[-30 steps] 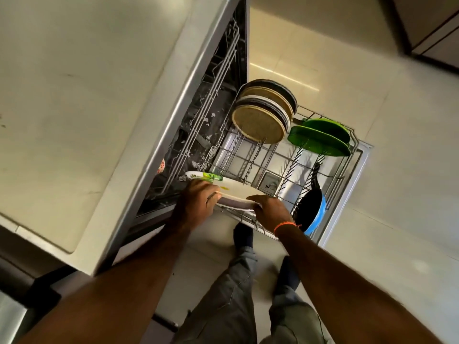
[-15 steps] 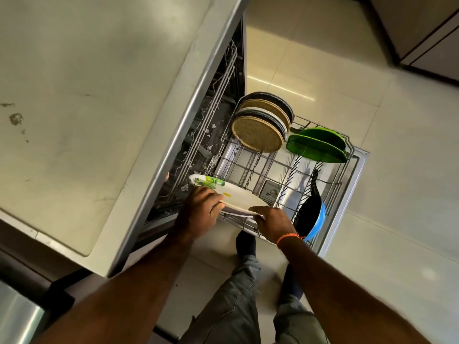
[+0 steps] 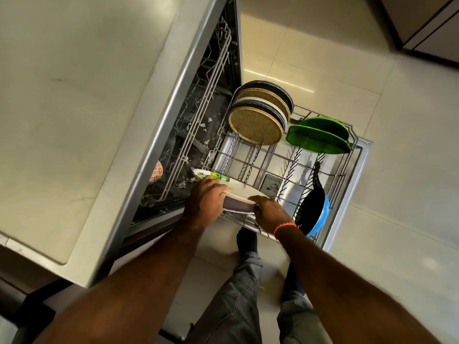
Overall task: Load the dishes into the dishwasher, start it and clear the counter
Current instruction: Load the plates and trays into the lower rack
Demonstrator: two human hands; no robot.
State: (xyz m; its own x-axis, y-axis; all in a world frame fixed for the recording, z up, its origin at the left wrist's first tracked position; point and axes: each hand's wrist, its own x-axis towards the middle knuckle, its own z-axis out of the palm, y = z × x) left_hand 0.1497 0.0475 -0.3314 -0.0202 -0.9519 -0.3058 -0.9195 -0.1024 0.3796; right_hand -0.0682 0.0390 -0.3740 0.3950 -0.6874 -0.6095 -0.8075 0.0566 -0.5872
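Both hands were on the white plate (image 3: 236, 188) over the near edge of the pulled-out lower rack (image 3: 330, 175). The left hand (image 3: 205, 202) had its fingers curled over the plate's left rim, and the right hand (image 3: 269, 212) pinched the near rim with the thumb on top. The plate lay almost flat, its long side running left to right across the rack's near left corner, so it needed tipping up on edge to drop between the prongs just beyond the hands. The left hand was nearer the empty slots. Compared with a second earlier, the plate had hardly moved, maybe a touch lower, and both grips looked the same. The woven plates (image 3: 258, 120), green plates (image 3: 320, 135) and blue pan (image 3: 315, 209) hadn't budged
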